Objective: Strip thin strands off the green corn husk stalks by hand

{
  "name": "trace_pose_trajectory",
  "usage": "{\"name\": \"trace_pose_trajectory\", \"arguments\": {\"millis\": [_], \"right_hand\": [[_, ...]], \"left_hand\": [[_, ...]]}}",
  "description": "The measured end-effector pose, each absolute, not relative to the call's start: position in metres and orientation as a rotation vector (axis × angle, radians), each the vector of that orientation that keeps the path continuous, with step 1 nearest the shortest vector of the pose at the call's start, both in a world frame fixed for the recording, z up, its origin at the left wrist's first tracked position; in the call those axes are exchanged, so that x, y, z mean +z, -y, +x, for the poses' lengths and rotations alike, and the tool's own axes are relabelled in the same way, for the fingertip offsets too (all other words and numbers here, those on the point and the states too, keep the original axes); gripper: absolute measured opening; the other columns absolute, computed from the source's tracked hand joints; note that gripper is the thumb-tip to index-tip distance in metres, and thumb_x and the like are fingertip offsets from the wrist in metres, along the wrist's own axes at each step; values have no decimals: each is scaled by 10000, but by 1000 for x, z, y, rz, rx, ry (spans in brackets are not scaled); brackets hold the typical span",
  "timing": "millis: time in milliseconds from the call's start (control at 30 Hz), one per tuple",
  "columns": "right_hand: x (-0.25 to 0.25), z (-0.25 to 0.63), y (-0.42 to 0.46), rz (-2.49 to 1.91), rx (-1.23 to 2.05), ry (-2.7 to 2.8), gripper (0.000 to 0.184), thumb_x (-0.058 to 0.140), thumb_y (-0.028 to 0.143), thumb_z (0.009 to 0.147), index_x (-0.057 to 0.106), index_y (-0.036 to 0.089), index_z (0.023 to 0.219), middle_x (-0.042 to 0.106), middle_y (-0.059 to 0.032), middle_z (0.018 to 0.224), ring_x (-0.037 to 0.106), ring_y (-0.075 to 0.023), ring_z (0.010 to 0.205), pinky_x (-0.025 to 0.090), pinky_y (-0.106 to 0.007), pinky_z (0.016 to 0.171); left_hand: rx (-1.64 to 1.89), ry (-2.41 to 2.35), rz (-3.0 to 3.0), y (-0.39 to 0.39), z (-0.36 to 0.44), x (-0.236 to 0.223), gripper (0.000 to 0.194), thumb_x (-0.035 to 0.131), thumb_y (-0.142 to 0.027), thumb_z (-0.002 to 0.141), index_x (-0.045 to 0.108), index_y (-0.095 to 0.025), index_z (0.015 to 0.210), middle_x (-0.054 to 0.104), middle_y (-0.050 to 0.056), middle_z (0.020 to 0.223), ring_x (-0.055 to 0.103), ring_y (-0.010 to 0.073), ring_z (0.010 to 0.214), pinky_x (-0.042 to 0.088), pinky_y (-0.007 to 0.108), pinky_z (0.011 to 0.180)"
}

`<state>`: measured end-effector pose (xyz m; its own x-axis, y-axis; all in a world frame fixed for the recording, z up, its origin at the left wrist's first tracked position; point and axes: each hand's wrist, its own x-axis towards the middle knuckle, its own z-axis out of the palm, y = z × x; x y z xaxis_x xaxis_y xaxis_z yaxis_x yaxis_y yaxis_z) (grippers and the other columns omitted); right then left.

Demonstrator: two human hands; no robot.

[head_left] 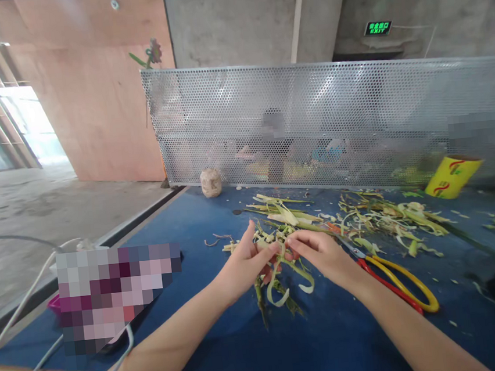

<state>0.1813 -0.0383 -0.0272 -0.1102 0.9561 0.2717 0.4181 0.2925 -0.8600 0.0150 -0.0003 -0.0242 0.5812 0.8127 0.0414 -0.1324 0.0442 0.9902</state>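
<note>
Both of my hands meet over the middle of a blue table. My left hand (252,256) is closed around some pale green plant strips (279,293), its thumb raised and fingers partly hidden behind them. Thumb and fingers of my right hand (317,251) pinch at the same strips from the right. Curled ends hang below the hands. Dark green stalk ends (292,305) lie under them on the table. Just right of my right wrist are scissors (389,289) with one red and one yellow handle, partly covered by my forearm.
Plant scraps (402,220) spread across the table's right side. A yellow roll (453,177) leans by the perforated metal screen (222,106), behind which a person shows faintly. A pale wrapped lump (211,183) stands at the back left. A blurred-out object (121,291) and cables (37,366) are at left.
</note>
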Motion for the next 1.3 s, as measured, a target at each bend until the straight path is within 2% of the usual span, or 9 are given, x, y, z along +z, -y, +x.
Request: {"name": "trace_pose_trajectory", "arguments": {"millis": [233, 333, 500, 600, 700, 833, 900, 1067, 1300], "right_hand": [[-37, 169, 35, -1126, 1102, 1317, 231, 604, 377, 690, 575, 159, 761, 562, 10, 608, 521, -108, 570, 387, -226, 538], [-38, 168, 35, -1097, 1101, 1237, 230, 633, 366, 664, 545, 156, 695, 539, 20, 558, 482, -91, 508, 336, -213, 480], [-37, 171, 36, -1078, 1017, 1201, 228, 657, 337, 650, 518, 160, 617, 470, 41, 524, 412, -74, 475, 300, -218, 474], [-36, 171, 36, -1082, 981, 1197, 234, 674, 334, 629, 521, 160, 597, 454, 41, 536, 381, -71, 481, 294, -218, 477], [-36, 172, 36, -1092, 959, 1206, 242, 665, 360, 634, 527, 163, 616, 426, 47, 518, 368, -74, 474, 290, -221, 472], [-35, 176, 35, -1091, 998, 1321, 295, 523, 454, 751, 521, 165, 692, 461, 21, 586, 388, -77, 485, 308, -221, 470], [-36, 175, 35, -1108, 1079, 1390, 305, 474, 474, 779, 522, 173, 792, 514, 2, 665, 425, -82, 511, 334, -219, 481], [-43, 165, 35, -1056, 1225, 1466, 260, 597, 391, 717, 509, 183, 847, 532, 24, 684, 450, -70, 521, 354, -195, 482], [-47, 163, 34, -994, 1323, 1246, 239, 622, 352, 698, 583, 169, 847, 432, 61, 525, 341, -35, 430, 233, -167, 395]], "left_hand": [[815, -525, 1348, 3, 16, -29, 1001, 634, -235, 696, -123, -146, 1345, 562, -61, 528, 454, 47, 374, 336, 150, 379], [818, -523, 1343, 4, 17, -28, 975, 632, -214, 696, -87, -143, 1352, 568, -51, 542, 476, 54, 404, 336, 146, 383], [766, -519, 1350, 6, 16, -25, 952, 639, -189, 685, -32, -149, 1359, 619, 4, 658, 508, 65, 437, 377, 165, 389], [693, -514, 1347, 7, 14, -24, 966, 645, -185, 677, -37, -166, 1360, 608, -9, 643, 512, 72, 423, 408, 185, 390], [675, -539, 1335, 8, 14, -24, 960, 646, -195, 679, -29, -180, 1362, 597, -30, 607, 517, 75, 411, 427, 198, 401], [810, -617, 1297, 6, 14, -22, 855, 586, -242, 734, 14, -165, 1365, 640, 15, 660, 591, 112, 536, 418, 183, 428], [875, -643, 1338, 3, 14, -22, 852, 565, -253, 749, -19, -168, 1364, 654, 32, 690, 604, 125, 581, 408, 180, 437], [960, -664, 1584, 0, 11, -23, 888, 532, -289, 768, -137, -199, 1344, 624, -15, 593, 486, 71, 391, 356, 163, 377], [902, -662, 1779, 6, 9, -20, 840, 481, -271, 797, -161, -217, 1336, 609, -8, 589, 536, 102, 446, 434, 207, 463]]}}
